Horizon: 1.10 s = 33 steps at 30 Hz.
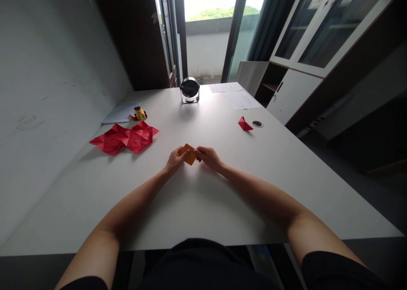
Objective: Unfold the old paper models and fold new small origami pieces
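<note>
A small folded piece of orange paper (190,157) is held just above the white table, roughly diamond-shaped with creases on its face. My left hand (175,159) pinches its left side, thumb lying across the front. At the right corner, my right hand (207,155) grips it between thumb and fingers. The fingers behind the paper are hidden. To the left lies a sheet of creased red paper (127,138), unfolded into peaks. A small folded red paper piece (244,124) rests to the right.
The white table (203,205) runs from my body toward a glass door. A round black device on a metal stand (190,90) stands at the back. Beyond the red sheet sits a yellow-and-black object (139,113). White papers (241,100) lie back right, near a round cable hole (257,124).
</note>
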Each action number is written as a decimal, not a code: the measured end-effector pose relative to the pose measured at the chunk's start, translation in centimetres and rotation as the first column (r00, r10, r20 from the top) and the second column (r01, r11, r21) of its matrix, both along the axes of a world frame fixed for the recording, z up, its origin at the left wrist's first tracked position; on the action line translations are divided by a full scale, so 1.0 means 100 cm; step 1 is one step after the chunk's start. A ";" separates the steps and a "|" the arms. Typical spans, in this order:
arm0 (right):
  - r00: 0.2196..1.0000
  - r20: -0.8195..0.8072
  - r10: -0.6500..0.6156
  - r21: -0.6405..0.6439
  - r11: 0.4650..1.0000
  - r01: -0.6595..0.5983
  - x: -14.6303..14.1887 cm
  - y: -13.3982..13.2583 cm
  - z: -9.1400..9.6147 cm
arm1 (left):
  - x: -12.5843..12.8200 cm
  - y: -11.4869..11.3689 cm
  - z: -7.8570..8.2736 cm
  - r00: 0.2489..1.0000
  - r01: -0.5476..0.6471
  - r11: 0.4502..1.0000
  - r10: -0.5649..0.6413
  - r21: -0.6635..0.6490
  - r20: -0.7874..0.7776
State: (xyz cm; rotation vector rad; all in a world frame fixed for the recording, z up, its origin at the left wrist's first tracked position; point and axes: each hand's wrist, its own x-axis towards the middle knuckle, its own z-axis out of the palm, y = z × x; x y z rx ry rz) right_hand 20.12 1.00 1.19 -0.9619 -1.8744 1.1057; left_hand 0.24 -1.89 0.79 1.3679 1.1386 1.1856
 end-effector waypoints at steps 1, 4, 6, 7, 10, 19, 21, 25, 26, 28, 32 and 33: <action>1.000 -0.013 -0.005 -0.006 1.000 0.005 0.000 0.000 0.000 | 0.000 0.000 0.000 1.000 0.019 1.000 -0.019 0.008 -0.006; 1.000 -0.019 0.025 -0.041 0.999 -0.026 0.000 0.000 0.000 | 0.002 -0.002 0.001 0.998 0.050 0.998 -0.048 0.044 -0.036; 0.999 -0.016 0.046 -0.060 0.997 -0.047 -0.001 0.000 -0.001 | 0.002 -0.003 0.002 0.997 0.064 0.997 -0.062 0.032 -0.047; 0.999 -0.016 0.049 -0.067 0.997 -0.050 -0.001 0.000 -0.001 | 0.003 -0.003 0.002 0.996 0.072 0.997 -0.071 0.023 -0.055; 0.999 -0.029 0.045 -0.080 0.996 -0.048 -0.002 0.000 -0.004 | 0.004 -0.005 0.004 0.993 0.088 0.996 -0.087 0.000 -0.076; 0.998 0.009 0.068 -0.035 0.997 -0.067 -0.001 0.003 -0.007 | 0.003 -0.002 -0.002 0.998 0.032 0.999 -0.032 0.004 -0.060; 0.996 0.056 0.067 -0.017 0.998 -0.067 0.000 0.002 -0.006 | 0.002 -0.001 -0.003 0.998 0.004 0.999 -0.002 0.045 -0.059; 0.988 0.122 0.090 -0.017 0.996 -0.089 0.000 0.001 -0.004 | 0.000 0.000 -0.004 0.994 -0.018 0.990 0.032 0.140 -0.100; 0.986 0.136 0.098 -0.019 0.995 -0.096 0.000 0.000 -0.005 | 0.000 0.000 -0.004 0.992 -0.021 0.988 0.040 0.151 -0.122; 0.983 0.153 0.104 -0.018 0.995 -0.103 0.000 0.000 -0.005 | -0.001 -0.001 -0.004 0.987 -0.026 0.988 0.050 0.152 -0.156; 0.989 0.121 0.090 -0.019 0.996 -0.088 0.000 0.000 -0.005 | -0.002 -0.001 -0.003 0.988 -0.039 0.985 0.064 0.169 -0.143; 0.990 0.111 0.083 -0.022 0.996 -0.081 0.000 0.000 -0.004 | -0.002 -0.001 -0.002 0.988 -0.044 0.983 0.070 0.180 -0.141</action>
